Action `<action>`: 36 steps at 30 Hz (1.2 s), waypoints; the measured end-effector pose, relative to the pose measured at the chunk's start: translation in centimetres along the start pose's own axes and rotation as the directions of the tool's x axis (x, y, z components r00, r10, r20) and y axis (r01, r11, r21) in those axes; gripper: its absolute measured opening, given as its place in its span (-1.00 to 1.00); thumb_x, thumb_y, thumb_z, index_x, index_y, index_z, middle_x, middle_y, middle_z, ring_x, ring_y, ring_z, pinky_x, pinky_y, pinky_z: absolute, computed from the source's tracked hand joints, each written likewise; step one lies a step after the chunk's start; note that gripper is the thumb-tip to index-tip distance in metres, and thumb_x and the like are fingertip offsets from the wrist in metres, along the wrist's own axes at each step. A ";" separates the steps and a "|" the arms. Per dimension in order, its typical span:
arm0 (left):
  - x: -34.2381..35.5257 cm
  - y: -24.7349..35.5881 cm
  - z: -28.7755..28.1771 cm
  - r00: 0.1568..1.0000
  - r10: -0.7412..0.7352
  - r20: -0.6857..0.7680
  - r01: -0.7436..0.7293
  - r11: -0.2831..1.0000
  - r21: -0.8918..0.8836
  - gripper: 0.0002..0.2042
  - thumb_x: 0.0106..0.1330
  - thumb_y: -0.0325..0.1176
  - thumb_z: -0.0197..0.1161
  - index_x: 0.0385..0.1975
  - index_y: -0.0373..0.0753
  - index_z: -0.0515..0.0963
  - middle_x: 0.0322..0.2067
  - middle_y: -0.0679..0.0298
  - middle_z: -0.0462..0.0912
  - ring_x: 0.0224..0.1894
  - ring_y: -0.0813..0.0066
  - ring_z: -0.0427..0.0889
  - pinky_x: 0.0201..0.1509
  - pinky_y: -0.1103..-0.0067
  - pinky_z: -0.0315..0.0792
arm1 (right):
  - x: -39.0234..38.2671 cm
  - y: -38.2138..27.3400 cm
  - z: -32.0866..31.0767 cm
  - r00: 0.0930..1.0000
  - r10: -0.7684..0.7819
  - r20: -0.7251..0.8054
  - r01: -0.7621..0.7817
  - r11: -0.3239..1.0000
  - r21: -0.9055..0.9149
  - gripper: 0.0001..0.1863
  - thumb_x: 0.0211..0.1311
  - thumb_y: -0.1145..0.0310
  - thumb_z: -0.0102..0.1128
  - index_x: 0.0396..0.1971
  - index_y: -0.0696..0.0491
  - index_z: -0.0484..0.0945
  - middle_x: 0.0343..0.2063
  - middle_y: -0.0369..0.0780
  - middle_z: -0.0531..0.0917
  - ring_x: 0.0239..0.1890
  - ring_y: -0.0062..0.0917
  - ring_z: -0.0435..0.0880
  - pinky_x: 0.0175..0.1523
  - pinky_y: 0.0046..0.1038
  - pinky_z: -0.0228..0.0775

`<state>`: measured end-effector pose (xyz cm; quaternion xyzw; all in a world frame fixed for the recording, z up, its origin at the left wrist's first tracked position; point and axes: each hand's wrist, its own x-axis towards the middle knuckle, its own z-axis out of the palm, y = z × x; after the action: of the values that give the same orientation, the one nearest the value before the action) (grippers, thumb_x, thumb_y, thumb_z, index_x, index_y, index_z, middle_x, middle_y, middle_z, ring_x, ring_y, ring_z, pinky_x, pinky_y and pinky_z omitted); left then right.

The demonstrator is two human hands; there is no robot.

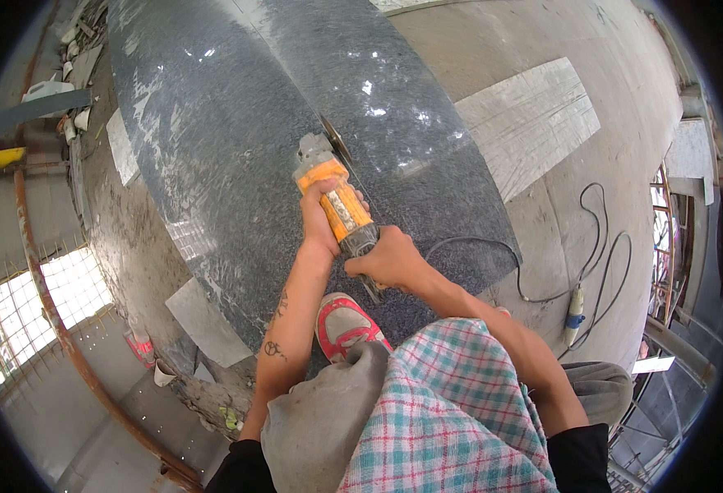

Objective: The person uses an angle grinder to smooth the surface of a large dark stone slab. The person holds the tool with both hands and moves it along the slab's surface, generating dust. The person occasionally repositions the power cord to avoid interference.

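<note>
Both hands grip one orange and grey angle grinder (338, 195) low over a large dark speckled stone slab (246, 156). My left hand (322, 215) wraps round its orange body, fingertips showing on the far side. Round the dark rear handle, my right hand (392, 261) is closed. A thin cutting disc (337, 140) stands on edge at the right of the grinder's head. It meets the slab at a straight, pale, dusty line (283, 62) running away from me. Whether the disc is spinning, I cannot tell.
A black cable (480, 240) crosses the slab's right edge to a plug connector (574, 315) on the floor. Pale boards (534, 123) show beside the slab. My red and grey shoe (347, 323) rests on it. A rusty pipe (53, 308) runs at left.
</note>
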<state>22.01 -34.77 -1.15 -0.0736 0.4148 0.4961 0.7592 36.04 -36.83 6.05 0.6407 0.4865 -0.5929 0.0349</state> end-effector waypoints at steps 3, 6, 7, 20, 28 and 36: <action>-0.2 -0.3 0.2 1.000 0.002 -0.006 -0.002 1.000 0.000 -0.60 0.07 -0.13 0.14 -0.21 -0.31 0.37 -0.46 0.10 0.50 -0.47 0.20 0.57 -0.38 0.29 0.54 | 0.0 0.3 0.0 1.000 0.011 0.007 -0.010 1.000 -0.022 -0.35 -0.44 0.08 0.44 -0.38 0.35 0.58 -0.45 0.04 0.67 -0.34 -0.23 0.71 -0.20 -0.37 0.55; 0.6 0.9 0.2 1.000 -0.001 0.009 0.001 1.000 -0.001 -0.60 0.06 -0.13 0.14 -0.22 -0.33 0.38 -0.47 0.09 0.50 -0.47 0.21 0.58 -0.37 0.30 0.55 | 0.8 -0.7 -0.1 1.000 0.022 0.022 -0.022 1.000 0.007 -0.35 -0.44 0.08 0.44 -0.38 0.35 0.58 -0.44 0.04 0.67 -0.34 -0.24 0.71 -0.19 -0.37 0.55; 1.1 1.5 0.2 1.000 0.011 0.015 -0.011 1.000 0.018 -0.59 0.06 -0.13 0.14 -0.22 -0.34 0.38 -0.47 0.09 0.50 -0.47 0.21 0.58 -0.37 0.30 0.55 | 1.2 -1.2 -0.3 0.999 0.025 0.030 -0.025 0.999 0.025 -0.36 -0.44 0.08 0.44 -0.39 0.35 0.58 -0.44 0.04 0.67 -0.34 -0.24 0.71 -0.19 -0.37 0.55; -0.1 -0.5 -0.4 1.000 0.006 -0.004 -0.006 1.000 0.007 -0.57 0.07 -0.13 0.13 -0.16 -0.32 0.36 -0.47 0.08 0.49 -0.46 0.18 0.58 -0.37 0.28 0.54 | -0.1 0.8 0.5 1.000 -0.016 0.005 0.016 1.000 0.021 -0.39 -0.45 0.10 0.45 -0.43 0.33 0.59 -0.47 0.04 0.67 -0.35 -0.22 0.71 -0.19 -0.37 0.55; 1.2 1.3 0.0 0.999 0.018 0.031 -0.019 1.000 0.024 -0.60 0.09 -0.14 0.13 -0.15 -0.28 0.37 -0.50 0.10 0.51 -0.48 0.23 0.59 -0.38 0.32 0.56 | 2.1 0.3 0.8 0.999 -0.009 -0.043 0.011 0.999 0.031 -0.36 -0.46 0.08 0.45 -0.41 0.35 0.58 -0.47 0.03 0.67 -0.35 -0.23 0.71 -0.20 -0.36 0.55; -0.9 -1.0 0.3 1.000 -0.006 -0.022 0.006 1.000 -0.006 -0.59 0.09 -0.17 0.12 -0.11 -0.26 0.35 -0.48 0.09 0.51 -0.49 0.23 0.58 -0.40 0.32 0.55 | -0.2 1.4 0.4 1.000 -0.025 0.011 0.025 0.999 0.023 -0.38 -0.44 0.08 0.45 -0.44 0.34 0.58 -0.51 0.00 0.67 -0.40 -0.27 0.71 -0.23 -0.38 0.55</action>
<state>22.85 -35.72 -0.60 -0.0826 0.4216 0.4940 0.7559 36.77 -37.94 5.36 0.6315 0.4876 -0.6024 0.0230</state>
